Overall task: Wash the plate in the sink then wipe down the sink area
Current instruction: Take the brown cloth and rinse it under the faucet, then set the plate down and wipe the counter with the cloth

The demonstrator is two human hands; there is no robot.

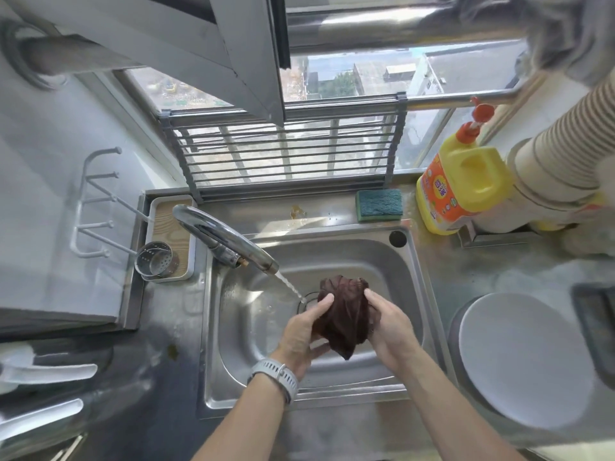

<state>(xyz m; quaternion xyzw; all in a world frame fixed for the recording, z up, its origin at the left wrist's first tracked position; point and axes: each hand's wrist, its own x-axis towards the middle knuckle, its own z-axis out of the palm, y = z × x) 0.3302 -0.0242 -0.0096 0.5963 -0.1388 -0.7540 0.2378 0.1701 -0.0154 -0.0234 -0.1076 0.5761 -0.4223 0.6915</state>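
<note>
A bunched dark brown cloth (344, 316) is held over the middle of the steel sink (396, 261), just right of the thin stream of water running from the tap (226, 239). The cloth is gripped from both sides: the left hand (304, 331), with a white watch (278, 377) on its wrist, is curled around the cloth's left side, thumb on top; the right hand (387, 327) is curled around the right side, fingers pressed into the folds. The white plate (519, 364) is seen on the worktop (466, 271) at the lower right of the frame, well apart from the hands. A green sponge (379, 204) lies behind the sink, and a yellow soap bottle (461, 184) stands at the upper right.
</note>
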